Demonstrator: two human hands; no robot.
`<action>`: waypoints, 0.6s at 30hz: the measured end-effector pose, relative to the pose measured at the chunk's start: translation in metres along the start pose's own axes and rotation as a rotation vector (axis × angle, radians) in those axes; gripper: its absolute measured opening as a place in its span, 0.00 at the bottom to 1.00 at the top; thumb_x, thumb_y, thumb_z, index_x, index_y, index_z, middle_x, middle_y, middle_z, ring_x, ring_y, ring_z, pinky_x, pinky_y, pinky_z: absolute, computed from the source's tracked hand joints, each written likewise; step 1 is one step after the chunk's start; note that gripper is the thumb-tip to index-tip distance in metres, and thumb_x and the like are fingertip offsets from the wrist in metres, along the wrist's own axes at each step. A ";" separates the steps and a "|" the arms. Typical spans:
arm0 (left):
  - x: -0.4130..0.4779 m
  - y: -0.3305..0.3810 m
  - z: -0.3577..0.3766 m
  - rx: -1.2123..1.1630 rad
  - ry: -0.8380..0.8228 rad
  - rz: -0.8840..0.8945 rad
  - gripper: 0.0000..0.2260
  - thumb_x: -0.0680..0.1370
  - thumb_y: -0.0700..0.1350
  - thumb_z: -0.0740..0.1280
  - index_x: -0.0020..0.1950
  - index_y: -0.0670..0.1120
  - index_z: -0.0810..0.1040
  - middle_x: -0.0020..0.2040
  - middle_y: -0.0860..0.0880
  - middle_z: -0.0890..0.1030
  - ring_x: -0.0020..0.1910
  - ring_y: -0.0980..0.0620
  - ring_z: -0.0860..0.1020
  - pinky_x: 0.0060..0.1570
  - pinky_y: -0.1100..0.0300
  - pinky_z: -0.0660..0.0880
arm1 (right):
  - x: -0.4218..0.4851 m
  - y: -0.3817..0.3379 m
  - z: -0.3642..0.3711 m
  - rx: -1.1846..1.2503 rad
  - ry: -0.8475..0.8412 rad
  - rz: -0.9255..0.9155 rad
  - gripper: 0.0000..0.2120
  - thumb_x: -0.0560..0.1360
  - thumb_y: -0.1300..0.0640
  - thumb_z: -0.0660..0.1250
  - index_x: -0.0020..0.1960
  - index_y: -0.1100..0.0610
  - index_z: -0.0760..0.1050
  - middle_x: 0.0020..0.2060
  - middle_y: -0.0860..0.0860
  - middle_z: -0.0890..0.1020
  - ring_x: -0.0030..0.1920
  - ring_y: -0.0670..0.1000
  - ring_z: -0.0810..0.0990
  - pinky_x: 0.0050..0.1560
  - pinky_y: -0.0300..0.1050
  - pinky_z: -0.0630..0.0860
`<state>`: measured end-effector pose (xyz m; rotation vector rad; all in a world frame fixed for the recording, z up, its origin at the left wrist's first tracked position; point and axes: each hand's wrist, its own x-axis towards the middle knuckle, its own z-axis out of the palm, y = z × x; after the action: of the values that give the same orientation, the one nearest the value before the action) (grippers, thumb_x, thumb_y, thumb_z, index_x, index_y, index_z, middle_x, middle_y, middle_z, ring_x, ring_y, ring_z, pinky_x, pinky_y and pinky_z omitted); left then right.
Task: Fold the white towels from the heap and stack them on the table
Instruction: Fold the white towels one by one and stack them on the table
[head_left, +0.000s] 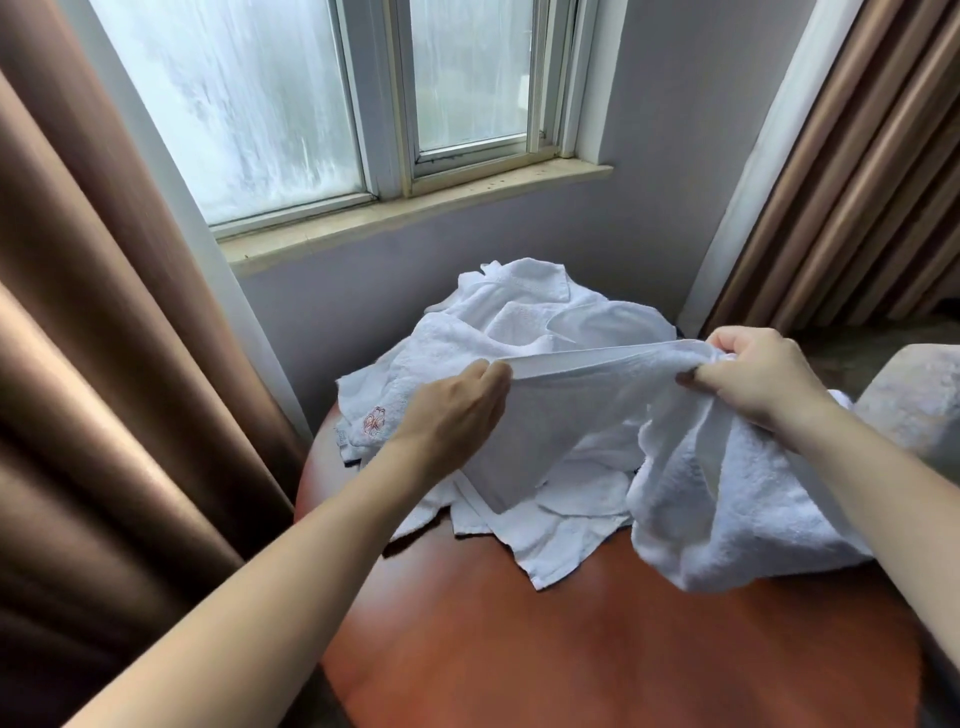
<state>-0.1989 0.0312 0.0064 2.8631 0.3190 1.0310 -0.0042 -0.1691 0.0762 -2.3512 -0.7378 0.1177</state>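
Head view: the left hand and right hand, set apart, each pinch the banded hem of one white towel, stretched taut between them above the heap of towels. The heap covers the far half of the round wooden worktop; the near half lies bare. Brown curtains flank both sides beneath the window.
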 end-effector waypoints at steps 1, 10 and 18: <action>0.000 -0.003 0.000 -0.059 -0.028 0.049 0.04 0.78 0.44 0.56 0.45 0.47 0.63 0.33 0.44 0.72 0.23 0.40 0.71 0.18 0.55 0.66 | 0.001 0.000 -0.001 -0.011 0.003 0.005 0.09 0.69 0.56 0.73 0.35 0.58 0.74 0.34 0.55 0.77 0.41 0.57 0.75 0.39 0.46 0.68; 0.002 -0.032 -0.011 -0.301 -0.413 -0.095 0.07 0.71 0.37 0.73 0.35 0.38 0.78 0.31 0.52 0.70 0.32 0.54 0.68 0.36 0.59 0.67 | 0.012 0.028 0.003 0.017 -0.018 0.085 0.11 0.70 0.58 0.72 0.43 0.66 0.76 0.37 0.59 0.79 0.39 0.56 0.73 0.35 0.46 0.66; 0.000 -0.021 -0.021 -1.041 0.071 -0.560 0.10 0.78 0.33 0.65 0.44 0.47 0.80 0.37 0.58 0.81 0.39 0.64 0.76 0.43 0.70 0.72 | 0.011 0.037 0.008 0.092 -0.181 0.051 0.09 0.68 0.56 0.76 0.38 0.58 0.77 0.35 0.54 0.80 0.38 0.54 0.77 0.41 0.47 0.72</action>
<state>-0.2158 0.0520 0.0193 1.6776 0.3961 0.8207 0.0210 -0.1819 0.0481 -2.2926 -0.7415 0.3827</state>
